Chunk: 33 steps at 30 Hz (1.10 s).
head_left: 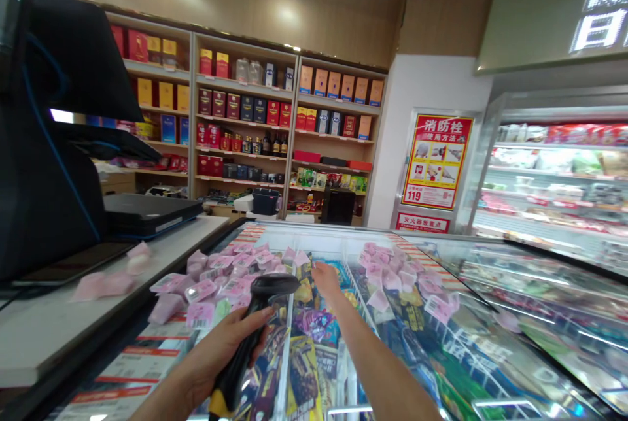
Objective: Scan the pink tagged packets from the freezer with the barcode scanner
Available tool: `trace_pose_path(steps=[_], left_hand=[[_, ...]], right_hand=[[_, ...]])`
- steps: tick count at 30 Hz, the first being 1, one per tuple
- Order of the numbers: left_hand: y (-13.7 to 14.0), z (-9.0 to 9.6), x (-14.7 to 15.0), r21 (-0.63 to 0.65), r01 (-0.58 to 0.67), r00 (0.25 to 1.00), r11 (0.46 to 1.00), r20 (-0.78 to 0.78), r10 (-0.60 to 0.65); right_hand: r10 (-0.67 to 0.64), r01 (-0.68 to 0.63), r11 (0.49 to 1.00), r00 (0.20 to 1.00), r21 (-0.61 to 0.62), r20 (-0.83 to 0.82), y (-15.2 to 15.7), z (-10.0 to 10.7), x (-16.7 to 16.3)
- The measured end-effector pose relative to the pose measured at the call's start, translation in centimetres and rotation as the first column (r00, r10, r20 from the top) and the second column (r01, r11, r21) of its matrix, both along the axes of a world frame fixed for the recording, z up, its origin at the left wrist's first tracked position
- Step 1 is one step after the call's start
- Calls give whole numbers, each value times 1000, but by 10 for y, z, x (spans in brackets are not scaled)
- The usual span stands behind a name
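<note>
My left hand (230, 342) is wrapped round the handle of a black and yellow barcode scanner (275, 284), its head pointing forward over the freezer. My right hand (328, 279) reaches over the glass with its fingers pinched at the edge of a small pink cup (301, 258); the fingertips are partly hidden. Left of it, many pink cups with barcode labels (200, 315) lie in a loose pile on the freezer's glass top, close to the scanner. Another group of pink cups (392, 270) lies to the right of my right hand.
Packaged frozen goods (304, 369) show through the glass. A white counter (44, 336) with a black checkout terminal (63, 127) and a few pink cups (105, 284) borders the left. Shelves of boxes (245, 107) stand behind; a lit display fridge (554, 179) is at right.
</note>
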<state>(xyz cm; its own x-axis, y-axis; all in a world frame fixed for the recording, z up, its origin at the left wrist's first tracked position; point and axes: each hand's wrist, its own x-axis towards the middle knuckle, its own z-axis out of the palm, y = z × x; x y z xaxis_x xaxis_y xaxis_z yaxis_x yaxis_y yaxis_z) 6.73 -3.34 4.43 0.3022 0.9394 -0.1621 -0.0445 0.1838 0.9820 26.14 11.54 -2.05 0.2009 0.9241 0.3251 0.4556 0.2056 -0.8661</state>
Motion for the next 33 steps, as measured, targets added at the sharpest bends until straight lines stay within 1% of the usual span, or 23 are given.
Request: trace_pose_path(steps=[3,4,5,7,9,11,12,13,14,15,16,18,19,21,23,25,29,33], left_hand=[[-4,3,15,-11,8,999,1000,31,-8],[-6,3,20,-18,8,999,1000,41,-7],[-7,4,24,-25,9,999,1000,46,-8],[-8,3,32,-30,12,999,999,41,-11],[-7,2,38,-17,19,999,1000,26,-19],[-7,0,43,2,46,999,999,21,-46],[-7,0,45,10,57,998,998,21,-58],[-7,0,46,15,66,998,998,24,-66],[-7,0,48,17,70,997,997,25,-71],[-8,0,48,16,71,997,997,22,-71],[-9,0,49,13,72,997,997,19,-72],[-10,1,48,4,75,997,997,12,-75],[-10,1,47,2,73,997,997,13,-73],[-11,2,44,7,73,997,997,23,-73],[-10,3,42,10,92,995,996,37,-92],[-9,4,40,3,111,993,994,45,-111],[-7,4,37,-8,121,992,993,41,-120],[-5,1,35,-9,145,988,989,58,-144]], right_hand=[[-95,96,995,992,0,84,-21,8,35],[-128,127,992,982,16,142,-30,10,47],[-172,165,985,957,49,235,-39,12,59],[-270,236,963,868,132,416,-58,15,82],[-338,296,941,767,165,546,-74,15,103],[-339,344,931,687,124,643,-87,11,120],[-320,359,929,663,87,677,-91,9,125],[-295,364,930,656,51,695,-94,7,129],[-273,359,933,668,22,693,-95,5,130],[-264,347,938,699,8,665,-95,3,129],[-262,322,947,747,12,611,-93,1,126],[-235,229,971,865,68,444,-88,-2,116],[-200,172,979,914,108,353,-84,-3,110],[-108,68,980,971,185,215,-77,-5,96],[-38,3,973,989,232,146,-70,-7,83],[-8,-22,966,994,259,113,-64,-8,73],[-29,-9,954,992,300,119,-56,-11,60],[-40,-7,951,988,308,146,-47,-15,55]])
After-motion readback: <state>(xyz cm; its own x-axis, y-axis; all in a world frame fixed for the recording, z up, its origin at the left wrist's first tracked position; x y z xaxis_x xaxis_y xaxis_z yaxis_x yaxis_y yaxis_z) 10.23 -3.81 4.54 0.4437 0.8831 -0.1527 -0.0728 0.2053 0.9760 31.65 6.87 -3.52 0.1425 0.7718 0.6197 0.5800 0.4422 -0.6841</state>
